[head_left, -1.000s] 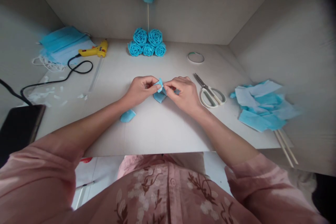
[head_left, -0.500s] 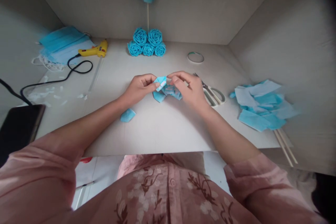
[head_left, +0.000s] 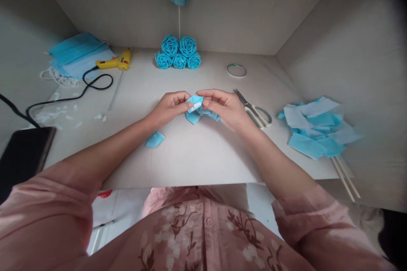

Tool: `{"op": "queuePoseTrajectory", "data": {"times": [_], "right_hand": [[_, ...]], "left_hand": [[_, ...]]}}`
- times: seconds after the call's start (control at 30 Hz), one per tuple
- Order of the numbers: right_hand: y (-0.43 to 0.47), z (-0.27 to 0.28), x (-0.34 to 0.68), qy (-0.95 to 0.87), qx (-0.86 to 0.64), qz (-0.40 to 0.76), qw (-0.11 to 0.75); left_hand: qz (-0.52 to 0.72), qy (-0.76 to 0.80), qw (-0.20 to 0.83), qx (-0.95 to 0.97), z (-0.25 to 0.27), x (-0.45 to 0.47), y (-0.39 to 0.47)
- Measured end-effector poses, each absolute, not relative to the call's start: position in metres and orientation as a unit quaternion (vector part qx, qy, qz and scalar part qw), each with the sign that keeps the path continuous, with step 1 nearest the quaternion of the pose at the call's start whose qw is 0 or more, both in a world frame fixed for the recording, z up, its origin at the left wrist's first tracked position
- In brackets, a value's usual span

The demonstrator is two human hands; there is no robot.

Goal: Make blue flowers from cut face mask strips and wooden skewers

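A big pale table (head_left: 190, 161) holds some scissors (head_left: 257, 114), near the right hand (head_left: 228, 109). That hand is at the right end of a folded blue piece (head_left: 193, 99), thumb and finger a little apart; I cannot tell if it grips. The left hand (head_left: 168, 111) pinches the piece's other end, over the table's middle. The piece looks light, thin and soft, easy to crush, so the folded edges seem good to hold. A tiny white strip (head_left: 196, 105) shows on it, by the left thumb.

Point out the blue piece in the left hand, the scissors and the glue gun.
Blue piece (head_left: 195, 100): head view, blue face above white strip.
Scissors (head_left: 250, 106): head view, near the pivot.
Glue gun (head_left: 116, 63): head view, yellow body.
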State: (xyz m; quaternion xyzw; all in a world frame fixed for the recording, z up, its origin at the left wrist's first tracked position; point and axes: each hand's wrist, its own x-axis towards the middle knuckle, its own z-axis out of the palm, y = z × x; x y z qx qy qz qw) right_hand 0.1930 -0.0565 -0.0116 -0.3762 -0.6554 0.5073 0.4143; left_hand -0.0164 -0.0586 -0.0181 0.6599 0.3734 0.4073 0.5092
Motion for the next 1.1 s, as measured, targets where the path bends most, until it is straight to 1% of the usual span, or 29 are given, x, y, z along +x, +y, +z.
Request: {"op": "queuePoseTrajectory", "data": {"times": [0.2,0.37,0.47,0.57,0.67,0.8,1.1], "right_hand": [[-0.057,-0.007,0.192,-0.666,-0.400,0.494,0.390],[-0.057,-0.011,0.189,-0.685,-0.393,0.478,0.384],[-0.058,-0.011,0.187,-0.693,-0.409,0.448,0.389],[-0.059,-0.011,0.185,-0.686,-0.453,0.383,0.421],[-0.062,-0.013,0.181,-0.695,-0.475,0.311,0.441],[-0.067,-0.017,0.176,-0.720,-0.461,0.273,0.441],[-0.070,-0.021,0.173,-0.746,-0.451,0.226,0.434]], "left_hand": [[0.396,0.376,0.506,0.668,-0.017,-0.018,-0.058],[0.420,0.385,0.484,0.664,-0.020,-0.017,-0.054],[0.479,0.410,0.414,0.656,-0.022,-0.016,-0.053],[0.541,0.433,0.289,0.660,-0.020,-0.013,-0.057],[0.520,0.421,0.208,0.713,-0.018,-0.010,-0.063],[0.475,0.426,0.195,0.745,-0.019,-0.008,-0.067],[0.449,0.437,0.208,0.752,-0.020,-0.008,-0.065]]}}
